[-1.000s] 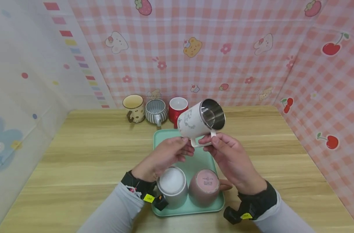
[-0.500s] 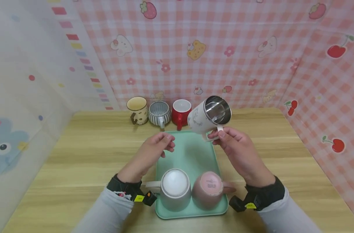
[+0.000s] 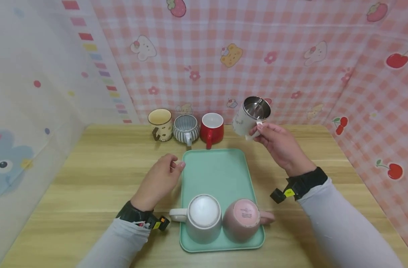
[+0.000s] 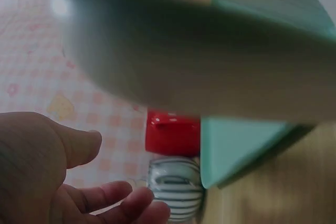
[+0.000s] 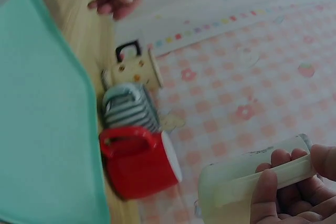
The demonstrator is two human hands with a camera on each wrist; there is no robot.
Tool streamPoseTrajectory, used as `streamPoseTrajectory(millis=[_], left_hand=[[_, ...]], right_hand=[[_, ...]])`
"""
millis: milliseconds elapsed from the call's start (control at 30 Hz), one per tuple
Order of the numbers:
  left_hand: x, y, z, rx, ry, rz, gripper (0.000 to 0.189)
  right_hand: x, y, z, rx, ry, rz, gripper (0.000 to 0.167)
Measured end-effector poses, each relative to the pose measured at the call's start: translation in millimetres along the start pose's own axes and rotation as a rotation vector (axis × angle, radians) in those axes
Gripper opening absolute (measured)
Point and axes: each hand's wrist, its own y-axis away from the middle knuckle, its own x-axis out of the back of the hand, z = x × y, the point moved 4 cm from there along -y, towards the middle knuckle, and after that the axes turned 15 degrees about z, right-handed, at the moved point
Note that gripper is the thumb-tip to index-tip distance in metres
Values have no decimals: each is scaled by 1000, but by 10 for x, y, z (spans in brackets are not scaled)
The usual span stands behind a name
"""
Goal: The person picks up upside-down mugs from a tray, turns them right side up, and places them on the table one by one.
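Left hand (image 3: pixel 158 182) was off the tray's left edge, fingers loosely bent, holding nothing; it had been at the mug's handle a second earlier. Cream mug (image 3: pixel 163 129), striped cup (image 3: pixel 182 134), red mug (image 3: pixel 217 132) stood unmoved along the back, mouths up. Green tray (image 3: pixel 217 171) bore the upturned white mug (image 3: pixel 204 213) and pink mug (image 3: pixel 242 225). White steel-lined mug (image 3: pixel 243 124) had shifted from over the tray to just right of the red one. Net: one-handed carry, mug level with the row, apparently not set down. Its long axis leaned, base lower left, mouth up and right; handle faced the person. Right hand (image 3: pixel 281 146) gripped that handle.
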Motion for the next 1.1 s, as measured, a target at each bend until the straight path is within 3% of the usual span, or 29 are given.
streamPoseTrajectory(millis=[167, 400, 633, 900, 1100], left_hand=[[-39, -34, -79, -5, -68, 16, 50], [-91, -37, -107, -11, -77, 7, 50], [-129, -23, -114, -9, -92, -2, 49], [-148, -28, -108, 7, -104, -11, 48], [-154, -22, -109, 3, -115, -14, 48]], right_hand=[[21, -282, 165, -34, 43, 39, 25], [30, -561, 501, -79, 105, 85, 28], [-26, -660, 701, -96, 150, 89, 25], [-65, -704, 791, -111, 232, 126, 21], [-81, -720, 828, -126, 316, 128, 27]])
